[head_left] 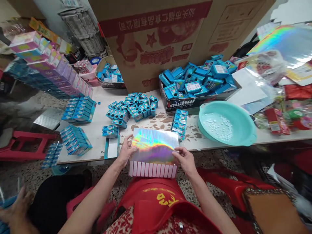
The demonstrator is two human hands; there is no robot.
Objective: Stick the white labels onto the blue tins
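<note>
My left hand (126,150) and my right hand (185,160) grip a shiny rainbow-reflecting sheet (154,146) by its left and right edges, at the table's front edge. The fingers of both hands are closed on its sides. Below the sheet shows a row of narrow pale pink boxes (153,169), close to my red apron (156,195); whether they are joined to the sheet I cannot tell. Just left of my left hand lies an open blue tray (112,148) with a few small blue boxes (109,131) at its far end. A short stack of blue boxes (179,122) stands behind my right hand.
Many open-topped blue boxes (136,105) stand mid-table. Behind them is a carton (177,104) heaped with blue boxes, beside a tall cardboard box (156,48). At right, a turquoise basin (243,125) holds white pellets. Packed blue trays (79,110) sit left. Another person's hand (18,208) appears lower left.
</note>
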